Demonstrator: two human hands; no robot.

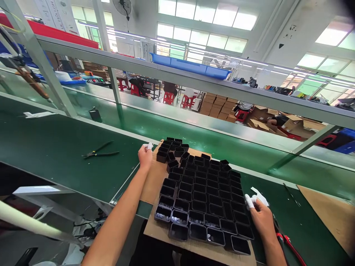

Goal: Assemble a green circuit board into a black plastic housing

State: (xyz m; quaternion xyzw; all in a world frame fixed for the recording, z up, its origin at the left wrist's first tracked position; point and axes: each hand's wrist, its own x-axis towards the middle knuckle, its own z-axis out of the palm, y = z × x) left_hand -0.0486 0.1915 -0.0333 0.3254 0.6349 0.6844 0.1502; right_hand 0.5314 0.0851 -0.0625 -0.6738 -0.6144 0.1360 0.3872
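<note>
Cardboard sheet [155, 181] w/ black housings [205, 199], uncountable; both hands [145, 155] [260, 218] curled, gripping edges.

Factory assembly hall, green conveyor belt [69, 147], stacked cartons [219, 107] (red stools nearby), overhead shelving rail [177, 72]

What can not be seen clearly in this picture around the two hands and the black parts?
Head view only:
- Left hand: fingers curl over the cardboard sheet's far corner, so the grip is hidden.
- Right hand: the white piece at its fingertips is too small to identify.
- Black open-topped housings: their insides are too dark to make out.
- Red-handled tool: the right forearm covers its head.
</note>
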